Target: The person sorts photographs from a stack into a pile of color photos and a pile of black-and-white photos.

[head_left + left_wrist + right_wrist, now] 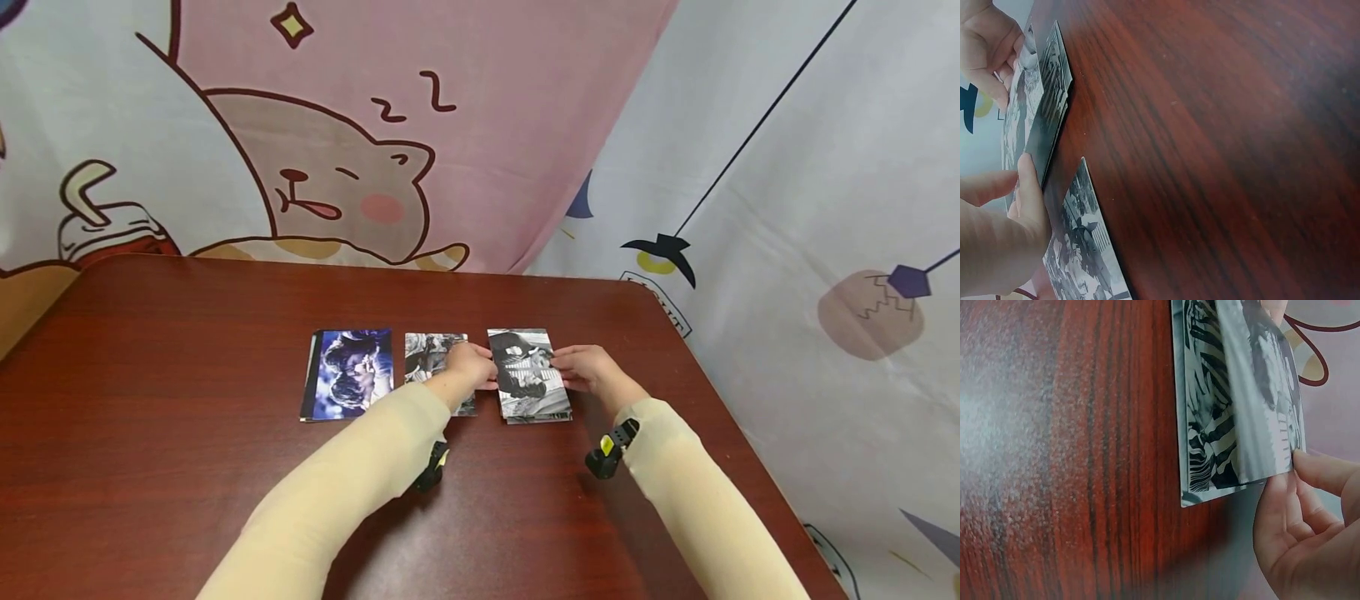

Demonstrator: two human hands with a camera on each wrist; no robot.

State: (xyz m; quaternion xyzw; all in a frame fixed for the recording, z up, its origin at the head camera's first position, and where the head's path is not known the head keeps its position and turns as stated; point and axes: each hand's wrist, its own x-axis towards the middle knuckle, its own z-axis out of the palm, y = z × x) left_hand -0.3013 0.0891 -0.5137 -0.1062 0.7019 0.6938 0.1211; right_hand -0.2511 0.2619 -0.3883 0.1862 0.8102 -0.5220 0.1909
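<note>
A black-and-white photo card (531, 371) is lifted at an angle over a small stack of similar photo cards (1210, 434), one with zebra stripes. My right hand (592, 371) pinches its right edge between thumb and fingers. At the opposite edge, my left hand (471, 367) holds the same card, fingertips right at its side. Another black-and-white photo card (1082, 244) lies flat on the table, partly hidden under my left hand in the head view. Farther left is a pile topped by a blue-and-white photo card (352, 375).
The reddish-brown wooden table (187, 467) carries all the cards, in a row near its far side. Behind it hangs a cartoon-printed curtain (487, 192), which continues along the right side.
</note>
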